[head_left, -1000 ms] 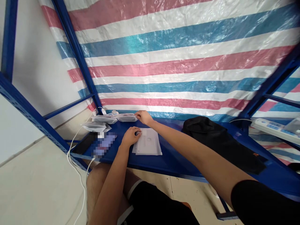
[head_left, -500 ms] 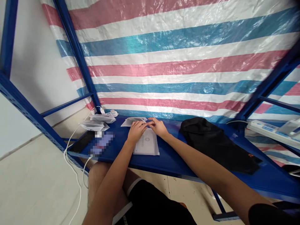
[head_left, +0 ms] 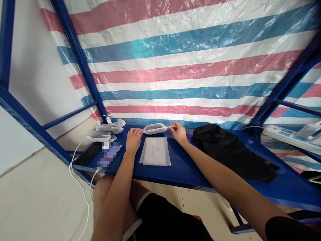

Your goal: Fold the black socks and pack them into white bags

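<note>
A translucent white pouch (head_left: 154,129) stands with its mouth spread at the back of the blue shelf (head_left: 183,167). My left hand (head_left: 133,139) has its fingertips at the pouch's left end. At the opposite end, the fingers of my right hand (head_left: 178,132) pinch the right corner. Nearer to me, flat frosted zip pouches (head_left: 155,151) lie in a small stack, the top one printed with a faint round logo.
Two more spread pouches (head_left: 101,136) stand at the left, near a charging phone (head_left: 109,156) and a dark flat object (head_left: 88,154). Black cloth (head_left: 225,152) lies at the right, with a power strip (head_left: 288,134) beyond it. Blue posts (head_left: 80,57) frame a striped tarp (head_left: 175,73).
My hands, close together before, have moved apart to the two ends of the pouch. The pouch's mouth now gapes wider, and the flat stack is uncovered.
</note>
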Motion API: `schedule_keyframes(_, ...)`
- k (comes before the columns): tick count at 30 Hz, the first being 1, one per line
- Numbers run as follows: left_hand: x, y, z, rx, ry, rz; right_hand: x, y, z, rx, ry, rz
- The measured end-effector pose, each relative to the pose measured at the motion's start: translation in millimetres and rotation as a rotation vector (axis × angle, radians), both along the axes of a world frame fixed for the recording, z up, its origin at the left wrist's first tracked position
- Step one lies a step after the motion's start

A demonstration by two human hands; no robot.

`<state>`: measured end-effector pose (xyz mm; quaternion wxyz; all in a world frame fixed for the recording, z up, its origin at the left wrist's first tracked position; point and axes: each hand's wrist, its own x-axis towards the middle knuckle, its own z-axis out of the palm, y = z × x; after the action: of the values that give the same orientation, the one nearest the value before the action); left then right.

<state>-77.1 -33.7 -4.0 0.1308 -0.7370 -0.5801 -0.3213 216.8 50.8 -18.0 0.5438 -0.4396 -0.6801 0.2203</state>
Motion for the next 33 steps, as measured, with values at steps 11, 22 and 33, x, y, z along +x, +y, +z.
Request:
schedule_keyframes(11,14.3,4.2,-17.2,-0.044,-0.155,-0.152,-14.0,-17.5,3.3,0.381,-0.508,0.345)
schedule_keyframes(22,37.1,-4.8,-5.6,0.091,-0.272,-0.292,-21.5,-21.7,11.7,0.367,-0.523,0.249)
schedule_keyframes(33,19.9,3.8,-10.6,0.095,-0.889,-0.267,-33.0,-27.9,17.4,-0.253,0.390,0.462)
